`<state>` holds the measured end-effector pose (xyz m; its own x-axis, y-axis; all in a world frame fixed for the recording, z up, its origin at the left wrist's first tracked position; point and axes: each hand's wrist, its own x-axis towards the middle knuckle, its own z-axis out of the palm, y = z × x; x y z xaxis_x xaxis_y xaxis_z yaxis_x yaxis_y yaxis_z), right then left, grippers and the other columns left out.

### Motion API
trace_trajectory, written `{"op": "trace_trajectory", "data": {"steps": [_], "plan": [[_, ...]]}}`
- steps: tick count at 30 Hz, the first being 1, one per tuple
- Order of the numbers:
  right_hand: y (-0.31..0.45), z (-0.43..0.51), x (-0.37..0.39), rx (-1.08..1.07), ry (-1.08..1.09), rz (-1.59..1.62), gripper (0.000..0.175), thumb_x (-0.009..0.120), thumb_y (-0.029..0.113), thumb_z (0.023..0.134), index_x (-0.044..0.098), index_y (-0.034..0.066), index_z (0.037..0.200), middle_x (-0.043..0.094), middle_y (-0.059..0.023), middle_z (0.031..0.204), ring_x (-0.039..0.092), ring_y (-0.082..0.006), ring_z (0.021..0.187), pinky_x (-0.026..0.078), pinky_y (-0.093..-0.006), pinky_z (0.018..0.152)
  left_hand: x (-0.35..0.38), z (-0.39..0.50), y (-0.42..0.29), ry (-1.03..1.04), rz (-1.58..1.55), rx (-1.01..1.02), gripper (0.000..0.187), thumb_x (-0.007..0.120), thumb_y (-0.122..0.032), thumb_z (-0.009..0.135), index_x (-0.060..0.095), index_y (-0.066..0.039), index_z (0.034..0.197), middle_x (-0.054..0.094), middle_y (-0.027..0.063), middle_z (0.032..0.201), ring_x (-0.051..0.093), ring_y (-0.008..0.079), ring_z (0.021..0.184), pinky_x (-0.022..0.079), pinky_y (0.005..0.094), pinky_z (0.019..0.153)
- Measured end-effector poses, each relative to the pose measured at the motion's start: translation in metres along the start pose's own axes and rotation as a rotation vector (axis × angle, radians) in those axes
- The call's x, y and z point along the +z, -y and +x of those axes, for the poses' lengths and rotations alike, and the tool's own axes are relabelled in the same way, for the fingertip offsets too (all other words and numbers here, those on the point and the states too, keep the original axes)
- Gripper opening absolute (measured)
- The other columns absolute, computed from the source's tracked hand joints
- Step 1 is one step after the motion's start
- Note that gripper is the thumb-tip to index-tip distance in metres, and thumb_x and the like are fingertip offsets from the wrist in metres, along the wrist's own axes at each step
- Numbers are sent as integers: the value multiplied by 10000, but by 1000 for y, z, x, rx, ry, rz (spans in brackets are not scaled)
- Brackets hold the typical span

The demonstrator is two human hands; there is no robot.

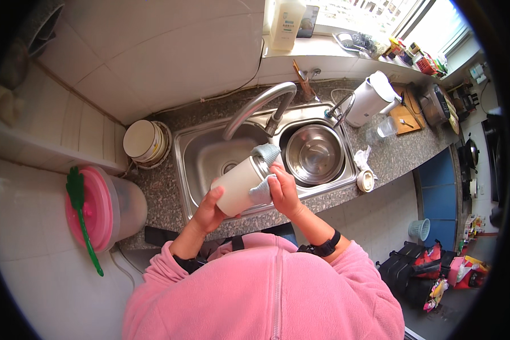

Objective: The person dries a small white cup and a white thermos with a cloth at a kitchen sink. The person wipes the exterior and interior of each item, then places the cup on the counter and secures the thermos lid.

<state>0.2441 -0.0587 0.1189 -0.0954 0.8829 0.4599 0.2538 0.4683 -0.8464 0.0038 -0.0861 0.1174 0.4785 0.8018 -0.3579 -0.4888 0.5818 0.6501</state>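
Note:
My left hand (pixel 209 209) grips the lower end of a white cylindrical container (pixel 239 185), which is tilted over the front of the left sink basin (pixel 208 151). At its metal-rimmed mouth, my right hand (pixel 284 190) holds a light blue cloth (pixel 261 192), part of which lies over the rim. The container's inside is hidden from view. Behind it arches a metal faucet (pixel 259 100). A stainless steel bowl (pixel 315 154) sits in the right basin. A round white lid (pixel 365 181) lies on the counter beside a crumpled white tissue or bag (pixel 362 158).
Stacked bowls (pixel 141 139) stand left of the sink, above a lidded plastic bucket (pixel 129 208) with a green spatula-like utensil (pixel 80 204) on it. To the right are a white electric kettle (pixel 372 100), a clear cup (pixel 386 126) and a wooden cutting board (pixel 404 114).

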Motion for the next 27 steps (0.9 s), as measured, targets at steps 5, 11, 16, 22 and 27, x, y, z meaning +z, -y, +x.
{"op": "trace_trajectory", "data": {"steps": [5, 11, 16, 22, 27], "plan": [[-11, 1, 7, 623, 31, 498, 360, 501, 311, 1094, 667, -6, 1058, 663, -21, 879, 597, -87, 814, 477, -261, 738, 7, 4, 7, -122, 953, 646, 888, 900, -326, 744, 379, -86, 1423, 503, 194, 1346, 576, 364, 1176, 520, 490, 985], [-16, 3, 8, 1041, 31, 607, 397, 576, 454, 1043, 692, 92, 929, 615, 22, 776, 566, -81, 651, 427, -255, 528, -1, 0, 7, 35, 1657, 1021, 963, 944, -334, 657, 399, -107, 1418, 418, 256, 1411, 493, 448, 1251, 453, 548, 1044], [-13, -2, 6, 640, 121, 324, 420, 559, 310, 1071, 655, 4, 800, 567, 7, 701, 481, -69, 670, 427, -322, 607, -14, -10, 9, 25, 1049, 557, 946, 854, -593, 744, 431, -109, 1439, 425, 149, 1480, 473, 293, 1340, 427, 448, 1077], [0, -3, 11, 273, 300, 220, 344, 637, 237, 1007, 606, -18, 779, 522, -158, 685, 503, -298, 687, 452, -400, 687, -44, 10, 11, 270, 69, -145, 933, 716, -633, 886, 361, -66, 1538, 532, 84, 1441, 526, 195, 1321, 456, 366, 1084], [7, -5, 17, 134, 374, 149, 339, 608, 247, 1018, 624, 9, 776, 553, -169, 702, 528, -353, 715, 468, -437, 748, -52, 16, 22, 406, 146, -232, 1018, 739, -632, 855, 305, -62, 1579, 514, 90, 1453, 535, 197, 1300, 476, 374, 1062]]}}
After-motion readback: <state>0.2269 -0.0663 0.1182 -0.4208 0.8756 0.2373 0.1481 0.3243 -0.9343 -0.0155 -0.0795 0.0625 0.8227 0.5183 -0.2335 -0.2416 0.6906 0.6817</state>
